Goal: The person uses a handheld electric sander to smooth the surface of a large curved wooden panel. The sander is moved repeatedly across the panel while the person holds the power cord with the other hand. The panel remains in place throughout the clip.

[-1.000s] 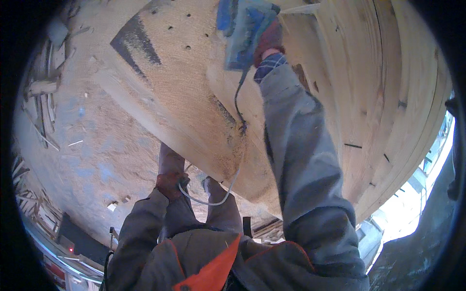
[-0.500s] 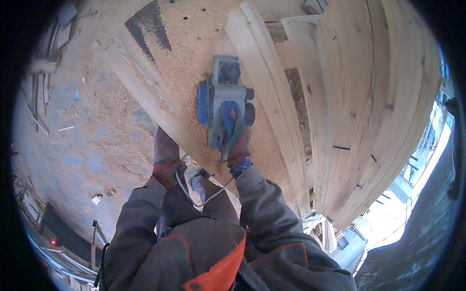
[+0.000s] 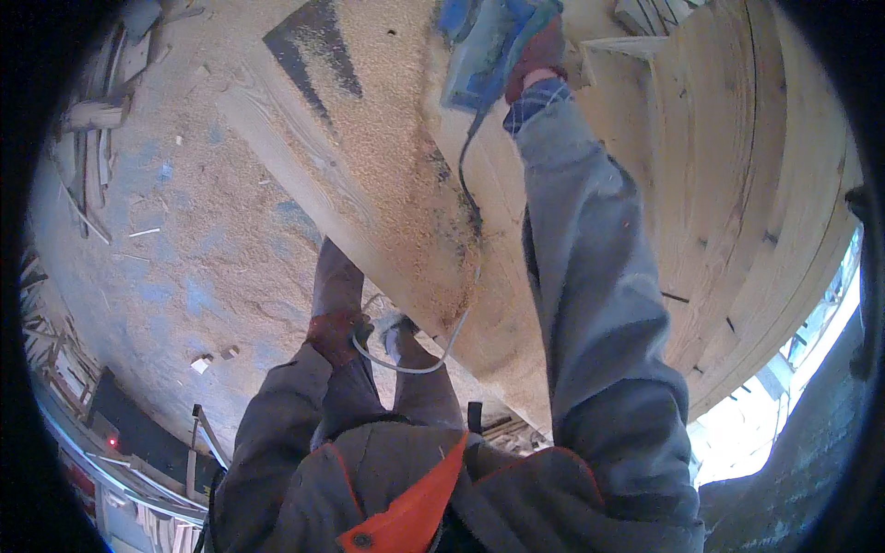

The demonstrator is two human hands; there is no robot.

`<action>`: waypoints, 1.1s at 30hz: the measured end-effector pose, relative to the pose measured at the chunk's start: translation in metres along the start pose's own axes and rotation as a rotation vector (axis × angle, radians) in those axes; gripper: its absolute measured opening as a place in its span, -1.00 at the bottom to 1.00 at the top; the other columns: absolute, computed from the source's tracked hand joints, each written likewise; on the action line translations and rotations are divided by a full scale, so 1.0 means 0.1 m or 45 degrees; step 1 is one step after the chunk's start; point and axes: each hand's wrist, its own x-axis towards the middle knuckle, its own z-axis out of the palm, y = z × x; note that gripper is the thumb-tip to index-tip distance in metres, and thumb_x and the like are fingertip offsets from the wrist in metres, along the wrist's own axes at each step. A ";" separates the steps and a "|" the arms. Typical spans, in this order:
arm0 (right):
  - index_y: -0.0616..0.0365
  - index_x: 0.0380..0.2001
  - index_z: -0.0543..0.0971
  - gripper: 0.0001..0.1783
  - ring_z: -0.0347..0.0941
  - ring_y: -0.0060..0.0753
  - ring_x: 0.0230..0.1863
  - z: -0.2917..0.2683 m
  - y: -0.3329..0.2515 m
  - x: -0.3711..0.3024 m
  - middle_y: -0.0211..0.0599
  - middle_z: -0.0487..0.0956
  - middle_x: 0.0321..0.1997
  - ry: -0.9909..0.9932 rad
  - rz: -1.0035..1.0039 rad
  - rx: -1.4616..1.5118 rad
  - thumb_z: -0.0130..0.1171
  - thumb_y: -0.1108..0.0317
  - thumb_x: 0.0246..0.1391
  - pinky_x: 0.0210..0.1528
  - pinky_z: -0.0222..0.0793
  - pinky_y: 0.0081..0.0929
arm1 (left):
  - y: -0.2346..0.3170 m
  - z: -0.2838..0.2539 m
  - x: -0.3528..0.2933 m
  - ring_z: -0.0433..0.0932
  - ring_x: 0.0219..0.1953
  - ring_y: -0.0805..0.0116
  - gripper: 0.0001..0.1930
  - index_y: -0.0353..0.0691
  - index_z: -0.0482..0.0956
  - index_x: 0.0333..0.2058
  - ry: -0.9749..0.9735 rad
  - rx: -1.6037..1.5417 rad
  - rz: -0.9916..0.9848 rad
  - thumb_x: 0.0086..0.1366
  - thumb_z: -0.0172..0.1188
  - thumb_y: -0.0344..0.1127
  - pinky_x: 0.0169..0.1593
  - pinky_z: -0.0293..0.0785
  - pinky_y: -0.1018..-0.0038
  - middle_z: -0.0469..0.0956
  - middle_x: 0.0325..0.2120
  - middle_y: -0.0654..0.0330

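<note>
My right hand [image 3: 540, 57], in a reddish glove, grips the rear handle of a blue electric planer [image 3: 481, 60] at the far end of my reach. The tool's front is cut off by the upper picture edge. It rests on a pale wooden board [image 3: 498, 170]. A power cord [image 3: 466, 166] trails back from it toward me, dark at first and then light grey. My left hand [image 3: 335, 337], also gloved, is low beside my leg, closed on the loop of the cord; its fingers are partly hidden.
Wood shavings [image 3: 387, 138] cover the surface around the board. Another plank [image 3: 295, 184] lies slantwise on the left, near a dark flat piece [image 3: 313, 51]. Wide planks [image 3: 719, 203] lie side by side on the right. Scrap wood [image 3: 97, 115] is piled at the far left.
My right hand has pushed the planer forward and slightly right along the board, my arm now stretched out. The cord trails straighter behind it. My left hand stays low by my leg.
</note>
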 end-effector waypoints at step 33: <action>-0.02 0.16 0.54 -0.39 0.59 -0.26 -0.06 -0.10 0.68 0.61 -0.38 0.65 0.03 0.104 -0.499 -0.778 -0.19 -0.20 0.38 -0.03 0.55 -0.25 | -0.15 0.16 -0.05 0.65 -0.07 0.09 -0.36 0.06 0.59 0.06 -0.082 -0.129 -0.151 -0.03 0.33 0.14 -0.03 0.59 0.17 0.65 -0.10 0.14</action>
